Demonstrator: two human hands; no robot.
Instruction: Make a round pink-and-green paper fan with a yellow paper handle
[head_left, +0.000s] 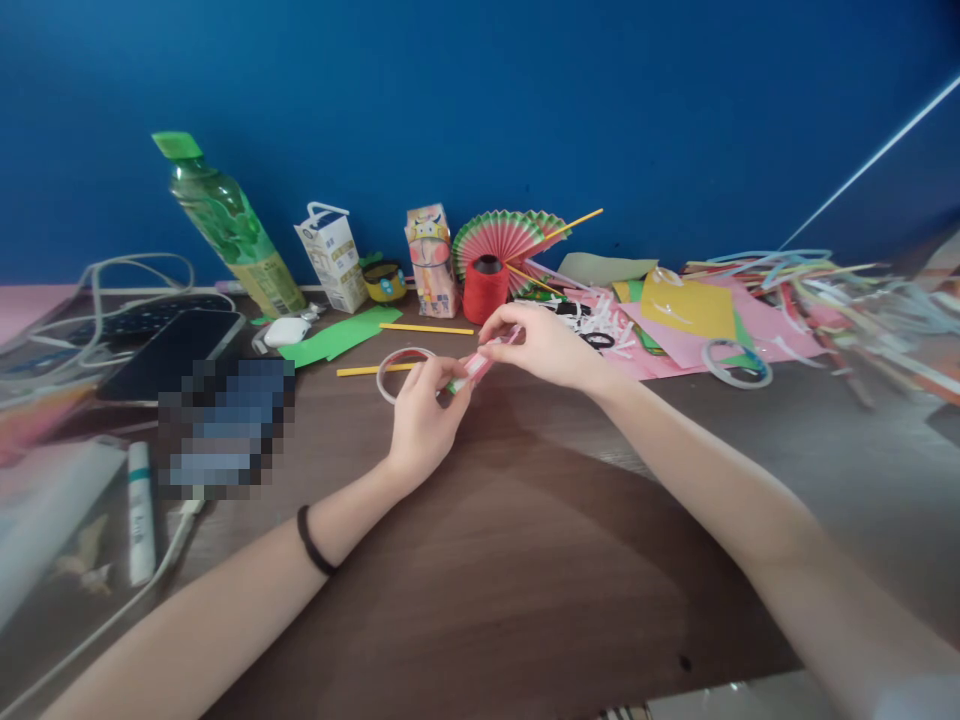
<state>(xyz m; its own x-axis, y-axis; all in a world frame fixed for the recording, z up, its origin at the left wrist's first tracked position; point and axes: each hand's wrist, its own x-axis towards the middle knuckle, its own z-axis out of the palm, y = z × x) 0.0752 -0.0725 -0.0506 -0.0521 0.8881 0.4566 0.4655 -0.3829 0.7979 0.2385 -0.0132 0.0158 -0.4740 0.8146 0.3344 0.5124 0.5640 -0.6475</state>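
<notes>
Over the middle of the table, a narrow pink folded paper with a green edge is stretched between both of my hands. My left hand pinches its near end, where the green shows. At the far end, the fingertips of my right hand are closed on the same paper. Just behind my left hand lies a roll of tape, partly hidden by the fingers. Two yellow sticks, the farther stick and the nearer stick, lie beside it. A red spool of thread stands behind my hands.
Along the blue wall stand a green bottle, a white drink carton, a decorated carton and a pleated paper fan. Phones, cables and a marker lie left. Coloured paper, another tape roll and strips lie right.
</notes>
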